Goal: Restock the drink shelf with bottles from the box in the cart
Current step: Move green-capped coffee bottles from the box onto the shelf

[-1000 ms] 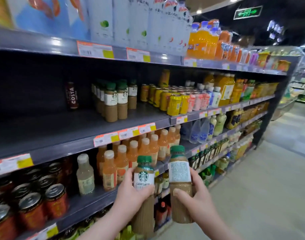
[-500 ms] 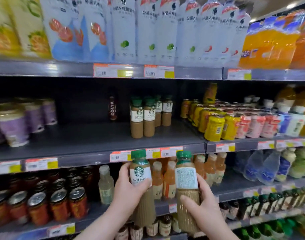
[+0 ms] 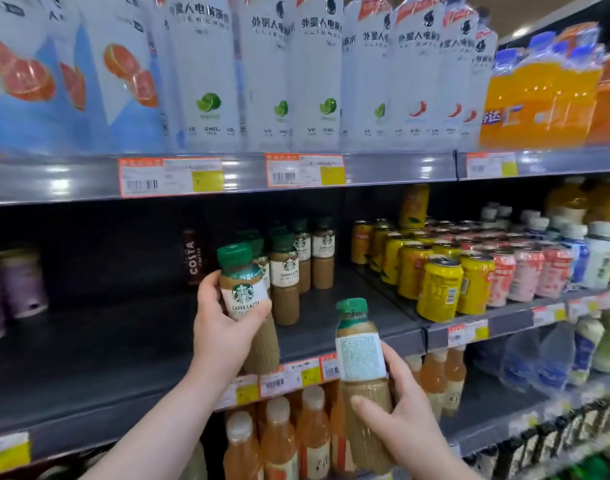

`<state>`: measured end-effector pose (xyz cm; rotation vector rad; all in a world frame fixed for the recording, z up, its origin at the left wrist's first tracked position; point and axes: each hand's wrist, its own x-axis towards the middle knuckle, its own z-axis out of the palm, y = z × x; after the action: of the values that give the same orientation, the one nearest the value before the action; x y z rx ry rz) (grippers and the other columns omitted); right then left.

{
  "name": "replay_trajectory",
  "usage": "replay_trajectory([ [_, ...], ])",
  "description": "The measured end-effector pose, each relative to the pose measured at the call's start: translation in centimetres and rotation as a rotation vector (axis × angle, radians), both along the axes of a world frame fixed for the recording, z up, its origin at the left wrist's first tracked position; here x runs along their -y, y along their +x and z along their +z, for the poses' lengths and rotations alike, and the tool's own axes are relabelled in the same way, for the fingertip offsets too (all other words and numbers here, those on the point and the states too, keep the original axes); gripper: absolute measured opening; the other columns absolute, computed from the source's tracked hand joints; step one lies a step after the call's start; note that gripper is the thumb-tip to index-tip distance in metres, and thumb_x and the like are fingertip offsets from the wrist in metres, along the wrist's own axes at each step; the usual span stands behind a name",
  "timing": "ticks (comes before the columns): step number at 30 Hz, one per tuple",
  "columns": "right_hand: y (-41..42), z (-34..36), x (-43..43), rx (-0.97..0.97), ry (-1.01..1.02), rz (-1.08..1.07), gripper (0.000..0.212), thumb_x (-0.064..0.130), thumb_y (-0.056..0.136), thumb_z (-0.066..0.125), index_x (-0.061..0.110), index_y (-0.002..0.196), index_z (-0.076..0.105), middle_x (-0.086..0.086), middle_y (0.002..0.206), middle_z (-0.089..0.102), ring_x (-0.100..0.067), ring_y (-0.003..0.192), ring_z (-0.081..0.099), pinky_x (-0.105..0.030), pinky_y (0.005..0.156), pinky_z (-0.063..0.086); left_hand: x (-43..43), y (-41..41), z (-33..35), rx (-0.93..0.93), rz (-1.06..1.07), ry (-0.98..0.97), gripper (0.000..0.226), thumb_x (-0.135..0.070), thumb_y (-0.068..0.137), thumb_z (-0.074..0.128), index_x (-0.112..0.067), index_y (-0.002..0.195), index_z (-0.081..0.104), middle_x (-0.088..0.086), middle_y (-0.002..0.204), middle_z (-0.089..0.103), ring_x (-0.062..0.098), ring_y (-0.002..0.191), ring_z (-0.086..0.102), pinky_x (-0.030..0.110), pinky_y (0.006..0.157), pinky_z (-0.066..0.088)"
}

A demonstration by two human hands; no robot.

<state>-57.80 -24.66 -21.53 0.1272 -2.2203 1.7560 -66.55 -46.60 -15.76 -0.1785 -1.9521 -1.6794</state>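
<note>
Two latte bottles are held up in the head view, one per hand. The left bottle (image 3: 243,296), green cap, label w/ "CAFFE LATTE" facing the camera, is gripped by the left hand (image 3: 224,327), fingers wrapped round its mid-body; it is tilted slightly and raised above the front edge of the dark middle shelf (image 3: 123,348), just left of the row of matching bottles (image 3: 289,271) already stood on that shelf. The right bottle (image 3: 360,368) is clasped by the right hand (image 3: 404,420) lower down, in front of the shelf's price-tag strip (image 3: 296,375), back label toward the camera, thumb across its lower body. A lone Costa bottle (image 3: 192,258) is seen at the shelf's rear, left of the row. Yellow cans (image 3: 438,289) are stacked right of the row. Peach-coloured bottles (image 3: 279,441), approx. tea, are below the shelf.
</note>
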Motion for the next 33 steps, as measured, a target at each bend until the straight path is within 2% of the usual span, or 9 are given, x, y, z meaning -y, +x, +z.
replay_trajectory([
  [2, -1.2, 0.3, 0.3, -0.003, 0.0, -0.015, 0.066, 0.006, 0.072, 0.074, 0.049, 0.113, 0.045, 0.042, 0.1, 0.057, 0.016, 0.094, 0.056, -0.003, 0.065, 0.045, 0.0, -1.7, -0.4, -0.01, -0.023, -0.003, 0.069, -0.021, 0.071, 0.08, -0.039, 0.123, 0.039, -0.018, 0.104, 0.061, -0.001, 0.095, 0.059, 0.025, 0.076, 0.046],
  [5, -3.0, 0.2, 0.9, -0.003, 0.007, -0.04, 0.065, 0.01, 0.073, 0.075, 0.052, 0.112, 0.045, 0.033, 0.101, 0.061, 0.013, 0.094, 0.057, -0.005, 0.066, 0.046, 0.0, -3.6, -0.9, -0.04, -0.017, -0.027, 0.07, -0.02, 0.069, 0.08, -0.042, 0.12, 0.039, -0.02, 0.103, 0.059, -0.01, 0.093, 0.057, 0.018, 0.075, 0.043],
  [10, -5.4, 0.1, 1.5, -0.009, -0.008, -0.077, 0.066, 0.005, 0.073, 0.073, 0.052, 0.11, 0.045, 0.027, 0.099, 0.063, 0.014, 0.089, 0.058, -0.004, 0.064, 0.045, 0.0, -5.6, -1.9, -0.02, 0.026, -0.121, 0.075, -0.02, 0.066, 0.081, -0.03, 0.13, 0.042, -0.005, 0.126, 0.044, 0.011, 0.105, 0.052, 0.03, 0.092, 0.042],
  [13, -6.7, 0.6, 1.4, -0.029, 0.023, -0.045, 0.068, 0.004, 0.073, 0.074, 0.051, 0.112, 0.045, 0.035, 0.101, 0.061, 0.017, 0.097, 0.054, -0.001, 0.069, 0.043, 0.1, -6.0, -2.3, -0.031, 0.041, -0.17, 0.077, -0.024, 0.068, 0.079, -0.031, 0.134, 0.04, -0.009, 0.125, 0.038, 0.009, 0.106, 0.049, 0.027, 0.091, 0.038],
  [15, -7.7, 0.9, 1.4, -0.041, 0.035, -0.023, 0.068, 0.007, 0.074, 0.074, 0.05, 0.117, 0.043, 0.031, 0.108, 0.06, 0.017, 0.1, 0.053, -0.003, 0.074, 0.043, 0.0, -6.1, -2.5, -0.039, 0.042, -0.202, 0.08, -0.026, 0.069, 0.078, -0.032, 0.137, 0.037, -0.012, 0.126, 0.038, 0.003, 0.109, 0.045, 0.023, 0.092, 0.035],
  [22, -11.9, 2.8, 1.5, -0.115, 0.056, 0.102, 0.071, 0.001, 0.073, 0.073, 0.044, 0.12, 0.042, 0.026, 0.112, 0.056, 0.02, 0.099, 0.051, 0.002, 0.072, 0.039, 0.1, -6.0, -3.7, 0.159, 0.063, -0.253, 0.075, -0.029, 0.065, 0.082, -0.024, 0.13, 0.045, -0.003, 0.124, 0.054, 0.013, 0.114, 0.052, 0.03, 0.094, 0.043],
  [25, -13.2, 3.5, 1.6, -0.143, 0.03, 0.176, 0.068, -0.001, 0.074, 0.07, 0.049, 0.111, 0.044, 0.026, 0.108, 0.058, 0.02, 0.097, 0.053, 0.002, 0.072, 0.04, 0.0, -5.8, -3.6, 0.18, 0.093, -0.272, 0.067, -0.029, 0.064, 0.082, -0.027, 0.122, 0.048, -0.004, 0.118, 0.056, 0.012, 0.11, 0.053, 0.027, 0.091, 0.043],
  [30, -14.7, 4.1, 2.1, -0.12, -0.01, 0.295, 0.069, 0.021, 0.063, 0.068, 0.05, 0.118, 0.038, 0.03, 0.11, 0.06, 0.013, 0.102, 0.055, -0.006, 0.074, 0.047, -0.1, -5.6, -3.2, 0.168, 0.123, -0.28, 0.063, -0.023, 0.066, 0.083, -0.024, 0.119, 0.05, -0.004, 0.115, 0.06, 0.012, 0.108, 0.056, 0.028, 0.091, 0.045],
  [33, -15.6, 3.8, 2.4, -0.085, -0.014, 0.34, 0.084, 0.024, 0.059, 0.068, 0.04, 0.132, 0.03, 0.019, 0.114, 0.06, 0.009, 0.106, 0.055, -0.012, 0.079, 0.047, -0.2, -5.5, -3.2, 0.158, 0.123, -0.28, 0.061, -0.021, 0.067, 0.083, -0.032, 0.113, 0.046, -0.007, 0.113, 0.059, 0.01, 0.106, 0.055, 0.023, 0.087, 0.042],
])
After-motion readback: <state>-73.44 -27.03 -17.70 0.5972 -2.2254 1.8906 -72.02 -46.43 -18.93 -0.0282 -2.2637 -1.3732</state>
